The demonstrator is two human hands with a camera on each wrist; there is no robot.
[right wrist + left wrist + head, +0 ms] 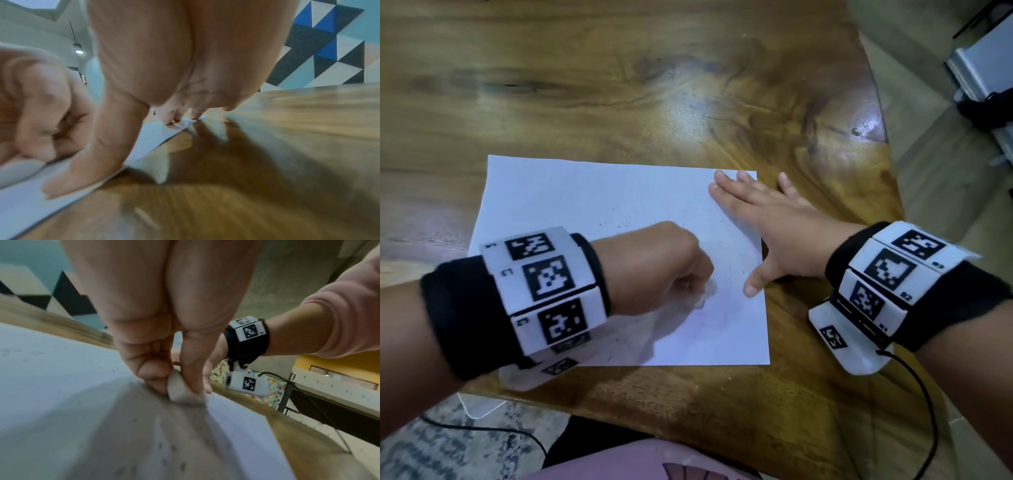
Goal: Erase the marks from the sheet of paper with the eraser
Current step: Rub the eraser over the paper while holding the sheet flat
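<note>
A white sheet of paper (592, 205) lies on the wooden table (654, 85), with faint pencil marks and dark eraser crumbs on it. My left hand (671, 270) is curled into a fist over the sheet's right half and pinches a small white eraser (179, 389) between thumb and fingers, its lower end pressed on the paper (61, 386). My right hand (767, 219) lies flat with fingers spread on the sheet's right edge, its thumb (78, 175) on the paper (24, 203) and the outer fingers on the wood.
The table's right edge (890, 164) curves away close to my right hand, and its near edge (654, 428) runs just below the sheet. A black cable (924, 411) hangs from my right wristband. Grey equipment (979, 61) stands on the floor at the far right.
</note>
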